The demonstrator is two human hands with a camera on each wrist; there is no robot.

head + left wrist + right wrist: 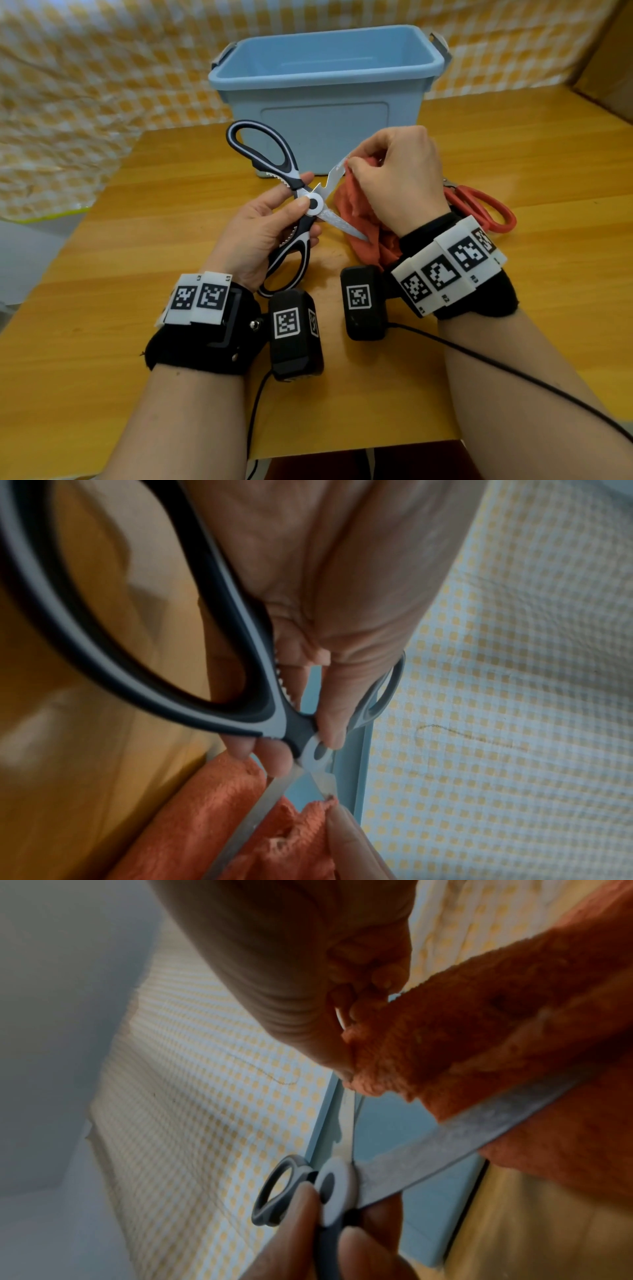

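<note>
Black-and-white kitchen scissors (301, 202) are held above the table with their blades spread wide apart. My left hand (270, 222) grips them at the pivot (318, 753), thumb on the white disc, fingers round the lower handle. My right hand (394, 181) pinches an orange-red cloth (363, 226) against the upper blade (337, 171), near its tip. The lower blade (445, 1145) runs across the cloth. In the right wrist view the cloth (479, 1031) drapes over that blade, and the fingertips (346, 1053) hold its edge. The rest of the cloth hangs under my right palm.
An open pale blue plastic bin (325, 92) stands at the back of the wooden table (513, 154). Red-handled scissors (479, 205) lie to the right, behind my right wrist. A yellow checked sheet (85, 85) covers the background. A black cable (513, 373) trails across the front right.
</note>
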